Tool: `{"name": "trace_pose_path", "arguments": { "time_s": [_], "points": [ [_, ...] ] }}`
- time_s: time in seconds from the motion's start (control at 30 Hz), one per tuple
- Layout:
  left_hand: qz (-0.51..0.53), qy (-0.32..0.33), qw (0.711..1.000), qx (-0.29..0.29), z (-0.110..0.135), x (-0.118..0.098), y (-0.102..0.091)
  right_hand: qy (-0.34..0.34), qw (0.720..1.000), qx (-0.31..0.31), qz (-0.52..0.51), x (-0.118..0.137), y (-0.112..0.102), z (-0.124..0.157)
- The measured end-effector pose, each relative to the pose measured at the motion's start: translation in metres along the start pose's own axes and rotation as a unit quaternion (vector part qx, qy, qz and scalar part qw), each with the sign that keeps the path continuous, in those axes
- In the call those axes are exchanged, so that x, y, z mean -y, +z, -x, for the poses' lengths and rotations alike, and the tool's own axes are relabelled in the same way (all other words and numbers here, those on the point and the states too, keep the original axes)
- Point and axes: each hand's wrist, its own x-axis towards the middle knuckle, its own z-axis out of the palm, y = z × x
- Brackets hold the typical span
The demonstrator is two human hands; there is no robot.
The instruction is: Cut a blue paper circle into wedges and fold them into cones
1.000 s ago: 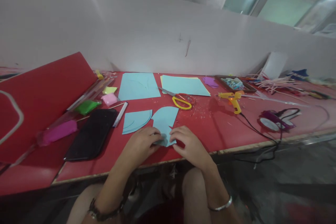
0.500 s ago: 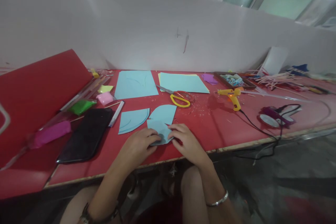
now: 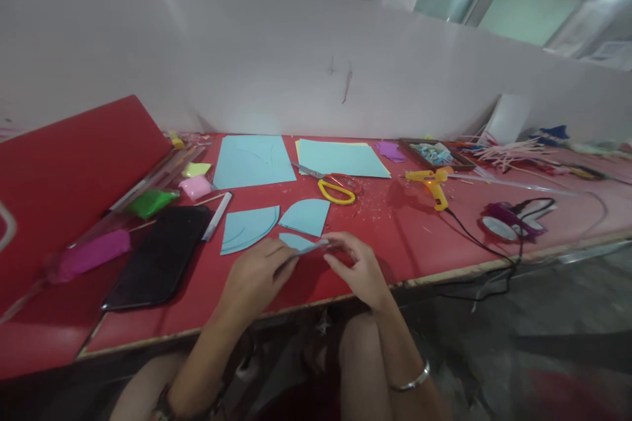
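Between my two hands is a small light-blue paper piece, tilted nearly edge-on just above the red tabletop. My left hand pinches its left side. The fingertips of my right hand are on its right end, with the thumb lower. Just beyond lie two more blue paper pieces: a quarter-circle piece with a curved top, and a larger curved piece with pencilled arcs. Scissors with yellow and red handles rest behind them, blades over a blue sheet's edge.
Blue sheets lie at the back. On the left are a black phone, a white marker and bagged clay. To the right sit a yellow glue gun with a trailing cord, a tray and a ribbon roll.
The held blue paper has gone from facing up to nearly edge-on, away from the quarter-circle piece it overlapped. My right fingers have shifted to its end.
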Motion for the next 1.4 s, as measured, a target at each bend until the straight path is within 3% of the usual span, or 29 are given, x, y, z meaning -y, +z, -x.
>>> {"name": "trace_pose_path", "arguments": {
  "time_s": [0.13, 0.27, 0.37, 0.47, 0.53, 0.6, 0.7, 0.8, 0.93, 1.0, 1.13, 1.2, 1.27, 1.4],
  "points": [
    [0.13, -0.155, 0.974, -0.097, -0.003, -0.009, -0.011, 0.027, 0.999, -0.01, -0.032, -0.003, 0.001, 0.0],
    [0.307, -0.286, 0.903, -0.094, -0.006, -0.015, -0.014, 0.052, 0.999, 0.017, -0.004, 0.0, 0.002, -0.001],
    [0.361, -0.345, 0.862, -0.092, -0.009, -0.017, -0.009, 0.052, 0.998, 0.029, 0.003, 0.0, 0.0, 0.0],
    [0.343, -0.379, 0.854, -0.097, -0.01, -0.018, -0.002, 0.016, 0.999, 0.014, 0.024, -0.003, -0.001, 0.002],
    [0.333, -0.388, 0.855, -0.094, -0.01, -0.018, 0.002, -0.024, 0.995, -0.015, 0.099, -0.002, 0.002, 0.003],
    [0.334, -0.393, 0.852, -0.094, -0.009, -0.018, 0.006, -0.076, 0.972, -0.055, 0.217, 0.0, 0.009, 0.005],
    [0.366, -0.374, 0.845, -0.108, -0.009, -0.02, 0.01, -0.167, 0.925, -0.075, 0.332, 0.006, 0.026, 0.007],
    [0.421, -0.34, 0.835, -0.099, -0.009, -0.023, 0.013, -0.203, 0.905, -0.103, 0.36, 0.01, 0.042, 0.007],
    [0.398, -0.342, 0.849, -0.067, -0.007, -0.021, 0.008, -0.186, 0.911, -0.158, 0.332, 0.011, 0.045, 0.006],
    [0.381, -0.305, 0.871, -0.048, -0.003, -0.016, 0.003, -0.158, 0.927, -0.158, 0.302, 0.011, 0.038, 0.006],
    [0.23, -0.152, 0.961, -0.021, 0.005, -0.003, -0.009, -0.125, 0.976, -0.054, 0.17, 0.008, 0.024, 0.003],
    [0.117, -0.093, 0.989, -0.022, 0.008, 0.002, -0.012, -0.121, 0.986, -0.002, 0.116, 0.006, 0.02, 0.002],
    [0.049, -0.052, 0.997, -0.009, 0.009, 0.007, -0.011, -0.107, 0.988, 0.036, 0.103, 0.005, 0.017, 0.001],
    [0.047, 0.004, 0.996, 0.071, 0.012, 0.016, -0.003, -0.055, 0.985, 0.108, 0.124, 0.003, 0.012, 0.002]
  ]
}}
